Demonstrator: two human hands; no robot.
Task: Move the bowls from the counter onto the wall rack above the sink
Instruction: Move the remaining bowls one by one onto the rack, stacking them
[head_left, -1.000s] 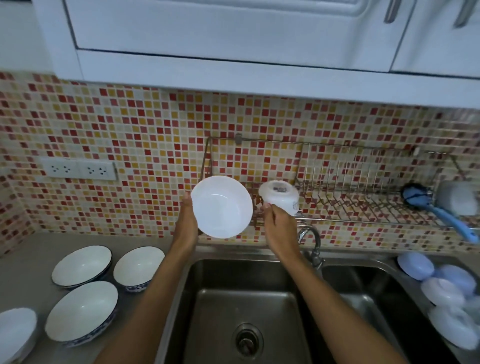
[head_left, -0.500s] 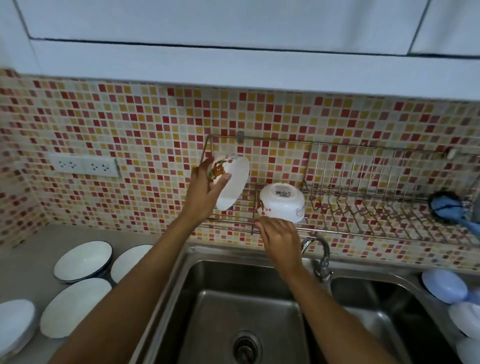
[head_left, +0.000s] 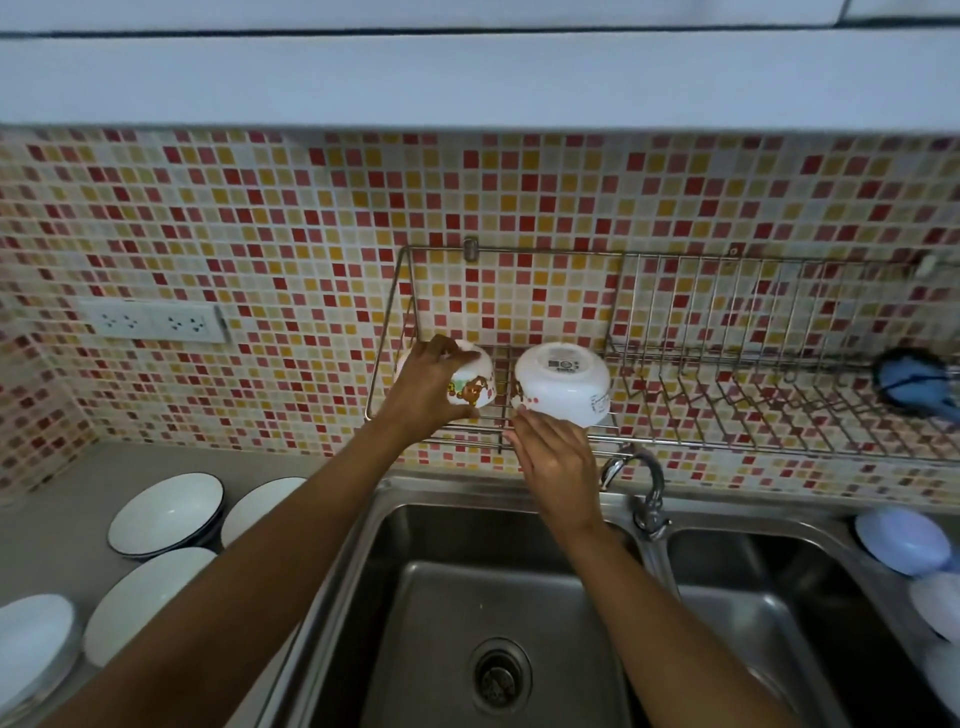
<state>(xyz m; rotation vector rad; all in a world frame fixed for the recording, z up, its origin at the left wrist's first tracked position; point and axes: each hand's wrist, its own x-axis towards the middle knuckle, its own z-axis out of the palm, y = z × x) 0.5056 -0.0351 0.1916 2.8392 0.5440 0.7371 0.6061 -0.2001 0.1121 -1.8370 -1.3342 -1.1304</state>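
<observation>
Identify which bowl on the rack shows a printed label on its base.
The right bowl, upside down by the right hand; the left hand covers the other's base.

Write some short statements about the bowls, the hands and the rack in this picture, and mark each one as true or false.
1. The left hand grips a bowl with a bear picture at the left end of the wall rack. True.
2. The white bowl by the right hand stands with its opening up. False: it is upside down, its base on top.
3. Bowls lie on the counter left of the sink. True.
4. The plate slots in the right part of the rack are full of plates. False: they hold none.
5. Water runs from the tap. False: none is visible.
</observation>
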